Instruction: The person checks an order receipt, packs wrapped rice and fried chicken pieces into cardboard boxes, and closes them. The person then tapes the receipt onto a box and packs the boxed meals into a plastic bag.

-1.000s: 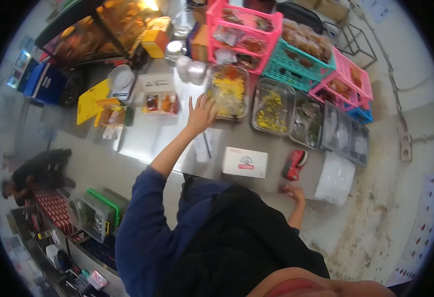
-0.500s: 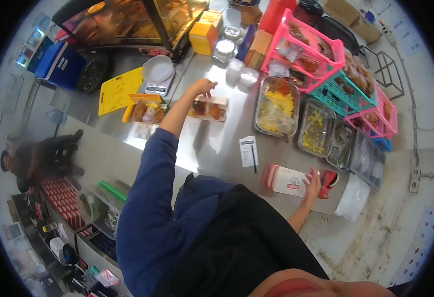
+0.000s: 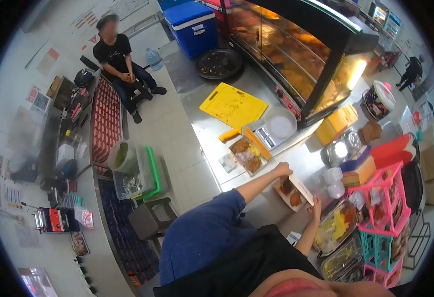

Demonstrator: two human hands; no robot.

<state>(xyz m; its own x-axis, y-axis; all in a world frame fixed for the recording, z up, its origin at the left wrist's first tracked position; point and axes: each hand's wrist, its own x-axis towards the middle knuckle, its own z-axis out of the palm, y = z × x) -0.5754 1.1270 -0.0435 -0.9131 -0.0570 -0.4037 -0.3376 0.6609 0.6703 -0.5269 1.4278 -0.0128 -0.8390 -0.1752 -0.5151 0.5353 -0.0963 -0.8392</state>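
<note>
A small takeaway food box [image 3: 282, 198] with browned fried pieces in it stands on the steel counter in front of me. A white panel, which looks like its lid [image 3: 301, 188], stands raised along the box's right side. My left hand [image 3: 282, 170] grips the panel's upper end, fingers closed. My right hand [image 3: 315, 210] is closed on its lower end; the fingertips are partly hidden. Further left lies another open food box [image 3: 249, 155] with fried chicken and a wrapped portion, apart from both hands.
A yellow cutting board [image 3: 234, 106], a kitchen scale [image 3: 263, 136] and a lit display warmer [image 3: 296, 49] stand beyond. Clear-lidded jars [image 3: 333, 174], a food tray [image 3: 337, 225] and a pink basket [image 3: 380, 198] are to the right. A person [image 3: 115, 59] sits at far left.
My view has swung left. My right hand has left the red-and-white box at the right and come to the open food box, where both hands now hold the white panel.
</note>
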